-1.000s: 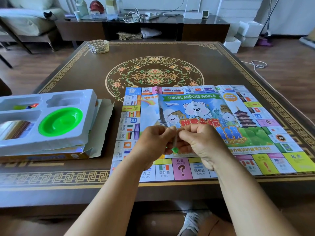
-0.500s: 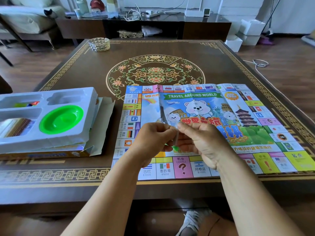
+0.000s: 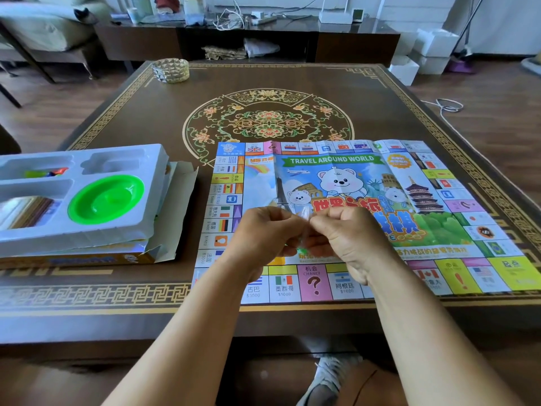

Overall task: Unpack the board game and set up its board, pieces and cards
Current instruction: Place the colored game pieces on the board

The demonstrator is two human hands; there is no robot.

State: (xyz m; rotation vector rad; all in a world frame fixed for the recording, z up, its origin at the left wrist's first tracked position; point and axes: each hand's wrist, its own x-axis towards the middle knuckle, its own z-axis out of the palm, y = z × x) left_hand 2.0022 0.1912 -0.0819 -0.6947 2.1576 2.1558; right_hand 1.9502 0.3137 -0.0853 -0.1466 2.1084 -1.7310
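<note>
Both hands meet above the near centre of the paper game board (image 3: 366,200). Left hand (image 3: 265,234) and right hand (image 3: 349,238) have fingers curled, thumbs and forefingers pinching a small clear plastic packet (image 3: 304,221) between them; something small and green (image 3: 300,248) shows at its lower end, too blurred to identify. Fingertips of the two hands nearly touch at the packet's top.

Board lies unfolded and flat on the dark ornate table (image 3: 146,297), creases visible, its near edge close to the table's near edge. Centre art reads "TRAVEL AROUND WORLD" with cartoon bears; flag squares run around the border, and a pink "CHANCE" square with a question mark sits just below the hands.

To the left, apart from the board, a white moulded tray (image 3: 123,230) rests on the opened game box (image 3: 87,260). Tray holds a green round dish (image 3: 106,199) in one well, a stack of cards (image 3: 23,210) in the well beside it, and small coloured pieces (image 3: 46,172) in a far well.

A woven basket (image 3: 171,70) stands at the table's far left corner.
</note>
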